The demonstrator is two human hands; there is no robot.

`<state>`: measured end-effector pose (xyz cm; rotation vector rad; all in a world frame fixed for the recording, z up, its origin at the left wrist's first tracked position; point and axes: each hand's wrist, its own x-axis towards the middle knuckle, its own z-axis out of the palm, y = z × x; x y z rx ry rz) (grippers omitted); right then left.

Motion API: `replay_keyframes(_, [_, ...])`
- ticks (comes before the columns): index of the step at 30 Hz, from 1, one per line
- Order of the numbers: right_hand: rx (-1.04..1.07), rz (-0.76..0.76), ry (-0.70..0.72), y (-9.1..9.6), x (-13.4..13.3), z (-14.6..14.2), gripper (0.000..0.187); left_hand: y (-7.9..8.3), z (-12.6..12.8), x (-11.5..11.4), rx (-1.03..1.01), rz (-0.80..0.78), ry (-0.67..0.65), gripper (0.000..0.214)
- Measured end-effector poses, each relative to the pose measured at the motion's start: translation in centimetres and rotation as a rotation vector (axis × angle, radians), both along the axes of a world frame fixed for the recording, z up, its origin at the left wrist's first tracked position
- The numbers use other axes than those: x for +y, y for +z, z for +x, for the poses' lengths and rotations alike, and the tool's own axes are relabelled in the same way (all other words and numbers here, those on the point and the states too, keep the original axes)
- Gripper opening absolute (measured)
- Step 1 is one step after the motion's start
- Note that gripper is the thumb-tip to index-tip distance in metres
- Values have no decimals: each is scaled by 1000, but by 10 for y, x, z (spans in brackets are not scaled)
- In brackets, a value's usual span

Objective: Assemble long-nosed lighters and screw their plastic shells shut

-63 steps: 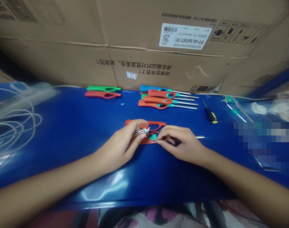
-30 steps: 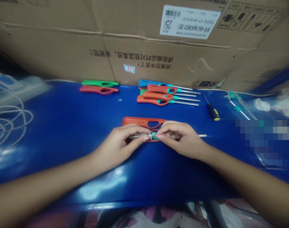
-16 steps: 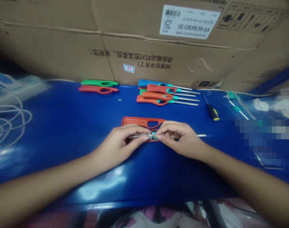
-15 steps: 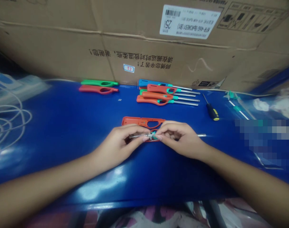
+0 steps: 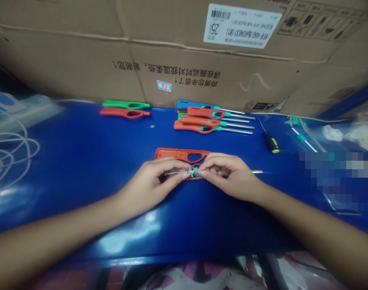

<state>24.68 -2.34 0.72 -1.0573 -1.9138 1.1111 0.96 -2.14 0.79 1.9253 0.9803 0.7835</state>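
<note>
Both hands meet over the middle of the blue table. My left hand (image 5: 158,177) pinches a clear gas tank (image 5: 173,172) with a whitish valve end. At that valve, my right hand (image 5: 229,173) is closed with its fingertips on a small green plastic part (image 5: 196,172); the exact grip is hidden. Beneath the fingers, mostly covered, lies an orange lighter half-shell (image 5: 196,178). A metal lighter tube (image 5: 257,172) shows its end beyond my right hand. Just behind the hands rests the other orange half-shell (image 5: 167,153), hollow side up.
Several assembled lighters (image 5: 199,125) are stacked at the back. Left of them lie a green casing (image 5: 119,104) and a red casing (image 5: 117,112), with small screws (image 5: 152,126) nearby. A screwdriver (image 5: 271,141) lies right; a coiled white cable (image 5: 17,141) left. A cardboard box (image 5: 90,60) stands behind.
</note>
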Motion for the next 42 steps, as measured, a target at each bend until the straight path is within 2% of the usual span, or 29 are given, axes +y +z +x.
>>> replay_keyframes(23, [17, -29, 25, 0, -1, 0, 14, 0, 2, 0, 4, -8, 8, 18])
replay_keyframes(42, [6, 19, 58, 4, -1, -1, 16, -2, 1, -3, 18, 30, 0, 17])
